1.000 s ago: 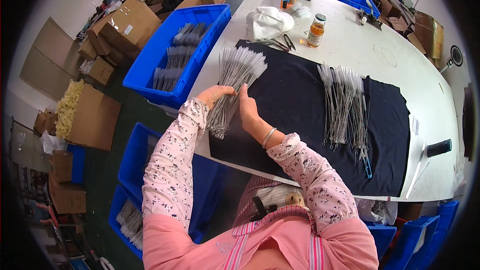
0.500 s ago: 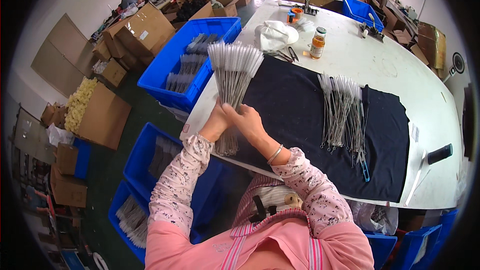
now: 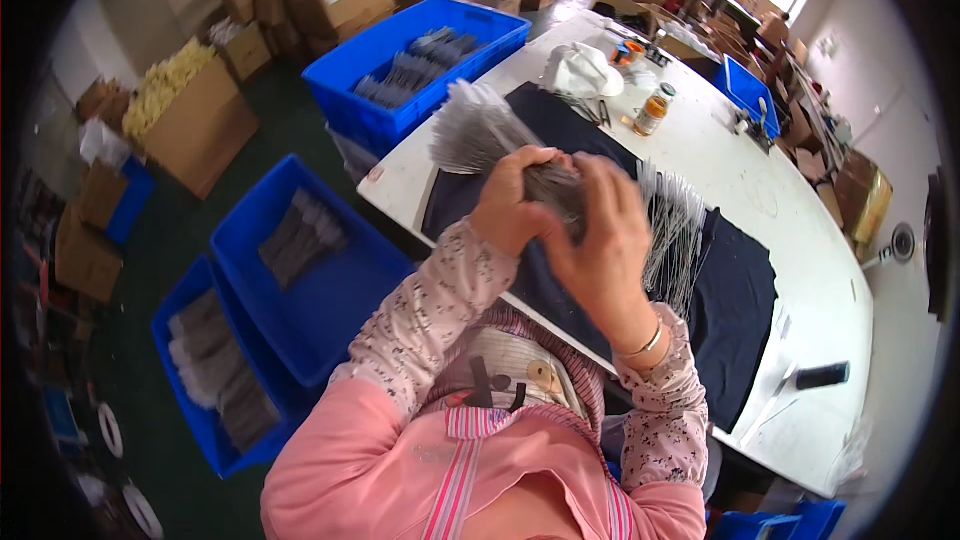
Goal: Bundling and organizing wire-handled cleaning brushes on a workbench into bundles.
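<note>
Wire brushes, gathered in one thick bundle, are in your hands above the dark cloth: pale, fuzzy bristle heads spread toward the upper left, thin grey metal stems drawn tight together behind them. Your left hand is wrapped around the stems, thumb lying along them. Your right hand arches over the stem ends, its fingers blurred; you cannot tell from this view whether it grips them or only touches. A smooth, shiny bracelet rings your right wrist.

Beside that hand, and partly hidden by it, a second bundle lies loose on the soft, matte cloth, its slim stems uneven. The table under it is hard and whitish. Further back sit a crumpled white cap and a glass jar of amber contents. To your left, a rigid plastic blue bin holds more brush bundles.

Half a second ago your bundle stood more upright, bristles fanned upward, with both hands clasped midway down the stems. Now it leans over, and your right hand has shifted to the stem ends. The loose bundle remains on the cloth.
</note>
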A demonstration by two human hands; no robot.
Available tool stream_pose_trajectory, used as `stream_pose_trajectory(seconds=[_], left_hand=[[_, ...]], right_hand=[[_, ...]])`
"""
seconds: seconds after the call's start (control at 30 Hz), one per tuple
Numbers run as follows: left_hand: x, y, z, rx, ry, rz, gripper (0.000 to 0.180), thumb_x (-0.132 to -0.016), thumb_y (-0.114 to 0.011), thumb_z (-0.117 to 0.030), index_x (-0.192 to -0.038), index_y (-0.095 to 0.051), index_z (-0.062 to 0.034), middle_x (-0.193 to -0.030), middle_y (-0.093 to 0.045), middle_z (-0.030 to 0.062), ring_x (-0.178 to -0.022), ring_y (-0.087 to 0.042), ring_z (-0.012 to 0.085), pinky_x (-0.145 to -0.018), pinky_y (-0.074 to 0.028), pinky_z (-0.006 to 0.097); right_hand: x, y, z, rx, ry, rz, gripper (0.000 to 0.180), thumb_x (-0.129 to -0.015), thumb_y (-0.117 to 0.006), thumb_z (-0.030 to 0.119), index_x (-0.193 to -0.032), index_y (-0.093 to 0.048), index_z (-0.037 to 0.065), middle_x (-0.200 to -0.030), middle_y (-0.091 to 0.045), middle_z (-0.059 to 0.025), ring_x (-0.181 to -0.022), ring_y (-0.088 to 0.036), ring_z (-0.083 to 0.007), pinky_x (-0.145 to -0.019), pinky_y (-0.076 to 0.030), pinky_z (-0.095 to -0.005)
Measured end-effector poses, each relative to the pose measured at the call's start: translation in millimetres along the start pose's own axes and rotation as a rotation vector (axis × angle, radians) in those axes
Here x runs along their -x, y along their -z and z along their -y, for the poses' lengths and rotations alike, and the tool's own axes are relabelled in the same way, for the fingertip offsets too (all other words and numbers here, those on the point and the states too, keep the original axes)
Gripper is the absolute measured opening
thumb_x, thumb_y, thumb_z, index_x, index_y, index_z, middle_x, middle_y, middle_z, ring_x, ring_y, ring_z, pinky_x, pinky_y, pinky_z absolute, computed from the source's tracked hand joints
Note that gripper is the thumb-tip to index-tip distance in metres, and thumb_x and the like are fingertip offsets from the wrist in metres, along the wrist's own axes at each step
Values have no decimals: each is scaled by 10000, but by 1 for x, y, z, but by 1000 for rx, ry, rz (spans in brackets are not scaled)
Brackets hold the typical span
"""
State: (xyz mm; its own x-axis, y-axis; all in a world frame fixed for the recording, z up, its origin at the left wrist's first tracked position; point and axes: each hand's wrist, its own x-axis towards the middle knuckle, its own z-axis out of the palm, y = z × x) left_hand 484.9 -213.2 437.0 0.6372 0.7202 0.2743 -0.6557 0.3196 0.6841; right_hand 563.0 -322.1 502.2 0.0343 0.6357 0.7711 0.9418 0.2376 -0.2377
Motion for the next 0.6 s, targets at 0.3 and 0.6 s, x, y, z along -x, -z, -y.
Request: stream_pose_trajectory(seconds=[0.3, 0.6], left_hand=[[-18, -5, 41, 782, 38, -313, 149, -836, -520, -175, -906, -527, -45, -884, -611, 95, -797, -615, 240, -779, -517, 385], [-35, 9, 40, 1368, 147, -327, 423, -841, -615, -313, -1141, -507, -34, -1126, -564, 153, -1067, -531, 297, -979, -393, 483]], right_hand=[[-64, -20, -5, 76, 105, 182, 143, -767, -581, 156, -774, -639, 26, -774, -633, -128, -707, -620, -303, -666, -489, -359], [-104, -65, -48, 124, -64, 480, 260, -752, -502, 256, -733, -649, 42, -656, -611, -186, -650, -614, -370, -622, -474, -418]])
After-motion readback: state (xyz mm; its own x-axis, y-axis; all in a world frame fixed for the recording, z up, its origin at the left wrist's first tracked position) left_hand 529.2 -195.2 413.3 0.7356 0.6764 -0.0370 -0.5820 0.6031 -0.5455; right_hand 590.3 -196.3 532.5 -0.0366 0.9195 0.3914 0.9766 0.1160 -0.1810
